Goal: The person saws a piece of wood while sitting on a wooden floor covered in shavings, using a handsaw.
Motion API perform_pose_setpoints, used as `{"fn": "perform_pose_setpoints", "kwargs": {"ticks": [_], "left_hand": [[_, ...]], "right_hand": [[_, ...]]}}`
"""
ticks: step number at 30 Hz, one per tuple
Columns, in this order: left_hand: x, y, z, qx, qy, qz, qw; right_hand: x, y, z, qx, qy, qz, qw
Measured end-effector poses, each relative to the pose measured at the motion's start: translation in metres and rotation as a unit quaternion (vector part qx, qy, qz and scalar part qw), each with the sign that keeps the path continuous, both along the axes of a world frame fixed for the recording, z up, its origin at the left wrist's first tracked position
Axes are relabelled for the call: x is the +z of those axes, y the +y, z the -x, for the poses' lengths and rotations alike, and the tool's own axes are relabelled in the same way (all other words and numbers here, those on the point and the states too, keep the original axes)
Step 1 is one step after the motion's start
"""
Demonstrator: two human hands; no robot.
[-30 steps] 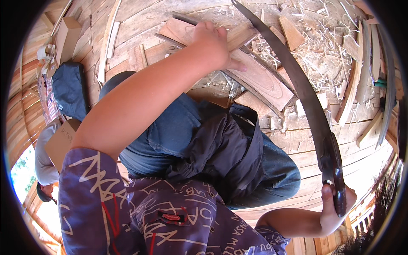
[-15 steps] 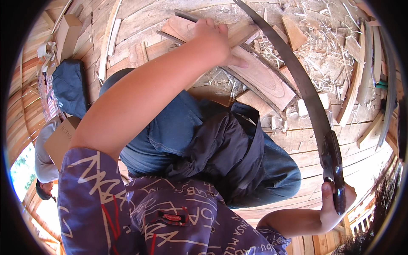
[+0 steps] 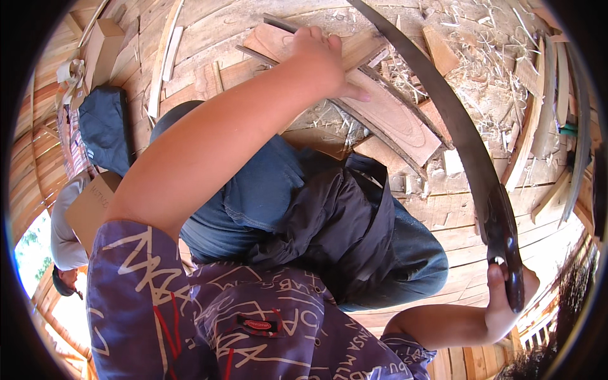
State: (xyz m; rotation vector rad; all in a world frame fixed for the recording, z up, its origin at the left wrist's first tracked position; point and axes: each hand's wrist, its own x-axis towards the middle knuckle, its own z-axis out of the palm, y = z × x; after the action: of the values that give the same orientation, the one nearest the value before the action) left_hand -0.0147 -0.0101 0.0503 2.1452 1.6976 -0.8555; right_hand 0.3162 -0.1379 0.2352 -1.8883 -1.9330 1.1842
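Note:
My right hand is at the lower right, wrapped round the dark, glossy handle of a handsaw. The saw's long dark blade curves in the fisheye picture up to the top edge, where its tip runs out of view. At the upper middle, my left hand grips a short light-brown piece of wood, whose right end meets the blade. Beneath that piece lies a flat board with a wavy grain, between dark-edged strips. My palm and forearm hide part of the wood, and the saw's teeth at the contact are hard to make out.
Wood shavings and offcuts cover the plank floor beyond the saw. Curved wooden strips lie at the right. A dark bag, a cardboard box and another person are at the left. Dark cloth lies over my legs.
My right hand and the saw handle have shifted slightly right and forward, carrying the blade along. The left hand keeps its place on the piece of wood.

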Motion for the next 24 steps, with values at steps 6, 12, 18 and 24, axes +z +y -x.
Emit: {"fn": "perform_pose_setpoints", "kwargs": {"ticks": [6,12,18,24], "left_hand": [[0.001,-0.002,-0.01,-0.022,0.011,0.008,1.0],[0.0,0.001,-0.001,0.012,0.035,-0.004,0.999],[-0.003,-0.018,-0.017,0.024,-0.022,-0.041,0.999],[0.071,-0.048,0.027,0.103,-0.124,-0.049,0.986]], "right_hand": [[-0.07,0.033,0.082,-0.145,0.068,-0.003,0.987],[-0.074,0.033,0.079,-0.154,0.086,-0.002,0.984],[-0.068,0.011,0.062,-0.199,0.045,-0.001,0.979],[-0.035,0.011,0.11,-0.16,0.008,-0.049,0.986]]}}
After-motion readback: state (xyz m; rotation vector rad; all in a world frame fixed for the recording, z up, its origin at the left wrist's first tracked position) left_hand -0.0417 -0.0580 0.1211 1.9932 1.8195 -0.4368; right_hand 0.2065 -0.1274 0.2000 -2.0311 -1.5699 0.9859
